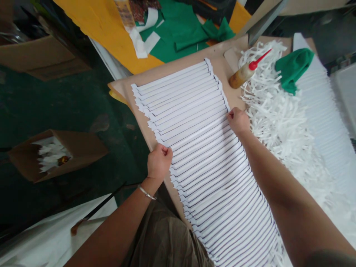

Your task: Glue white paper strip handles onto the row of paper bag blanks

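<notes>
A long row of white strips lies overlapped down the table, each with a dark line along one edge and notched ends. At the left edge of the row, my left hand is closed, thumb and fingers pinched on a strip's end. My right hand pinches at the right edge, farther up, with its fingertips on a strip's end. Whether both hands hold the same strip I cannot tell. Beyond my right hand a bottle of amber liquid with a red nozzle lies tilted against a heap of thin white trimmings.
A green cloth piece rests on the trimmings, beside another row of white strips. Green fabric and yellow sheets lie past the brown table's far edge. On the floor at left stands a cardboard box holding white scraps.
</notes>
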The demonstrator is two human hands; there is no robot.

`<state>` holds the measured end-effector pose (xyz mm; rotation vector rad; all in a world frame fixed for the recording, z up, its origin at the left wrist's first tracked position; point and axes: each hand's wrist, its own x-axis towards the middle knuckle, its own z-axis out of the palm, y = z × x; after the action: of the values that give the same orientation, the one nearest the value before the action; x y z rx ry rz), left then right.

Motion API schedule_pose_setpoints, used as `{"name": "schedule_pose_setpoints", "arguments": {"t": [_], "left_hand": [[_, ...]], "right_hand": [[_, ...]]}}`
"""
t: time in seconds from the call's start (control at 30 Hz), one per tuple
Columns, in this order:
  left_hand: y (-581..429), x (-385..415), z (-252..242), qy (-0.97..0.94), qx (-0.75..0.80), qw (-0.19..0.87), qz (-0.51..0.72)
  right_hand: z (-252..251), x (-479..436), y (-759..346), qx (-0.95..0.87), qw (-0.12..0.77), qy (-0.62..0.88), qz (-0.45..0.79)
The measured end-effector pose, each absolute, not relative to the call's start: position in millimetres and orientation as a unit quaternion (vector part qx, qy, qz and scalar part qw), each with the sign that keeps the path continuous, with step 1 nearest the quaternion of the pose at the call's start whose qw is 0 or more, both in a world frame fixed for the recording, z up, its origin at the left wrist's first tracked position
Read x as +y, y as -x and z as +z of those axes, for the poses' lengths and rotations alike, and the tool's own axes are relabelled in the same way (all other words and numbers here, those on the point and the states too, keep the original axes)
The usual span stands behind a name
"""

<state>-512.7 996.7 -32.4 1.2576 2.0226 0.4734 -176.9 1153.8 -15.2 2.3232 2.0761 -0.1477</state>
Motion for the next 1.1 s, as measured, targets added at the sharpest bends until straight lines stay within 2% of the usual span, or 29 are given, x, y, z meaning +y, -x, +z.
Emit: {"name": "schedule_pose_setpoints", "arguments": {"t": [0.17,0.27,0.6,0.77,0.93,1.03,1.1], "left_hand": [[525.6,987.3,-23.0,-0.491,0.767,0.35,0.217],[525.2,977.3,-18.5,-0.491,0.742,0.389,0.238],[495.6,971.4,-11.9,-0.506,0.665,0.48,0.267],[480.0,960.0,-6.1,-0.537,0.624,0.507,0.255],[479.2,947.9,-1.3,-0.559,0.618,0.498,0.24],[474.4,948.8,3.6,-0.582,0.614,0.476,0.242],[463.3,953.5,8.7,-0.618,0.582,0.455,0.27]], "right_hand": [[4.2,1156.8,132.6,0.665,-0.01,-0.742,0.088],[7.9,1162.9,98.0,0.636,-0.008,-0.76,0.128],[20.4,1128.9,81.9,0.662,0.02,-0.742,0.104],[5.1,1141.2,97.1,0.67,0.058,-0.735,0.091],[-4.6,1144.4,114.3,0.67,0.047,-0.738,0.071],[11.2,1111.5,132.7,0.732,0.046,-0.677,0.061],[27.0,1078.6,152.4,0.79,0.059,-0.61,0.005]]}}
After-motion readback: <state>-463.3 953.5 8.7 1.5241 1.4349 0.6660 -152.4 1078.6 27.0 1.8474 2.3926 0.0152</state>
